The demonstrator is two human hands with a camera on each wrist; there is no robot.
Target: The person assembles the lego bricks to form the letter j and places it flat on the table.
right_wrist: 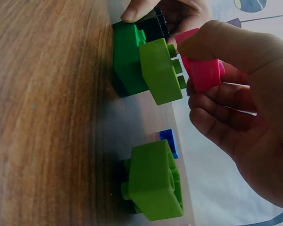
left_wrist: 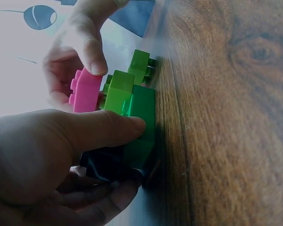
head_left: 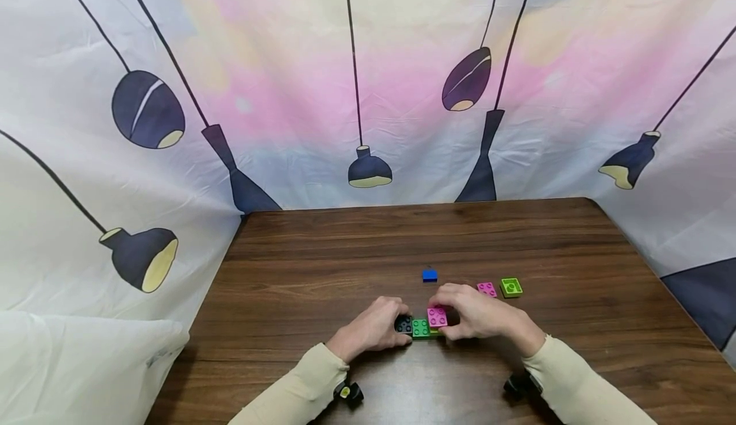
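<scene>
My left hand [head_left: 374,326] grips a low build at its left end, thumb on the green brick [left_wrist: 144,108] and fingers around the black brick [head_left: 404,324]. The black brick sits on the left part of the green one. On the green brick's right end is a lime brick [right_wrist: 161,70], overhanging it. My right hand [head_left: 480,313] pinches a pink brick [head_left: 437,317] between thumb and fingers. In the right wrist view that pink brick is just above the lime brick's studs, slightly tilted, with a narrow gap showing between them.
Behind the hands a small blue brick [head_left: 429,276] lies on the wooden table [head_left: 322,252]. To the right are another pink brick [head_left: 486,289] and a loose lime brick [head_left: 511,287], hollow side up. A lamp-patterned cloth [head_left: 299,156] hangs behind the table.
</scene>
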